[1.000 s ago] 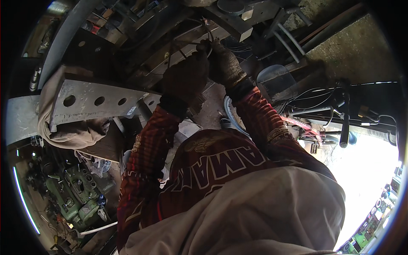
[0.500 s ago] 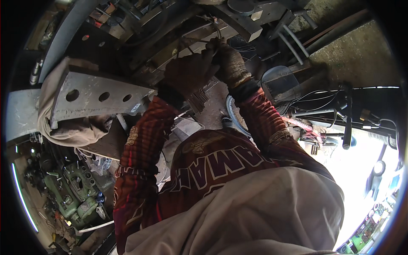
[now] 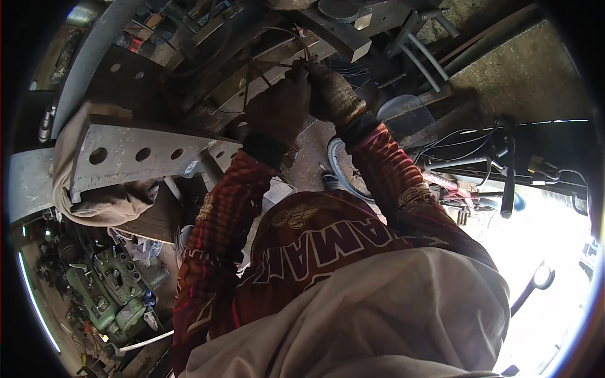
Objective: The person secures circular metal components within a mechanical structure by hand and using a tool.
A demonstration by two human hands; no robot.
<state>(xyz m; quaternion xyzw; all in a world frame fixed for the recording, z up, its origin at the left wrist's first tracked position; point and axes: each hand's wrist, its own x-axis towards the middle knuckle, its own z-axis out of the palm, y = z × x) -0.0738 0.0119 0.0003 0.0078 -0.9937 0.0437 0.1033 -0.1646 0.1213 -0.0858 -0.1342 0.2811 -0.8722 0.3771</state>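
Left hand [image 3: 277,107]: its fingers had bent in since half a second earlier, when we saw them reaching across toward our other hand; now they made a loose curl beside those fingertips. We could not tell what, if anything, they had hold of (the palm was turned away and deep in shadow).

Right hand [image 3: 332,94]: in a knitted glove, it stretched away from us with its fingers bent and bunched close together. We could not tell whether they gripped anything.

Thin curved wire [image 3: 296,35]: it arched just beyond both hands and came down to the right hand's fingertips, though we could not see whether it was pinched there.

Steel bar [image 3: 341,38]: we saw it beyond the right hand, its squared end pointing rightward.

Perforated plate [image 3: 121,151]: it lay left of the left hand and nearer our body, round holes in a row along it.

Cloth [image 3: 110,205]: it hung about the plate's end, the one well apart from the left hand.

Rounded grey sheet [image 3: 406,116]: near the right hand, on its right (we could not make out its material).

Green machine [image 3: 104,299]: it stood well behind the left hand, out past our forearm.
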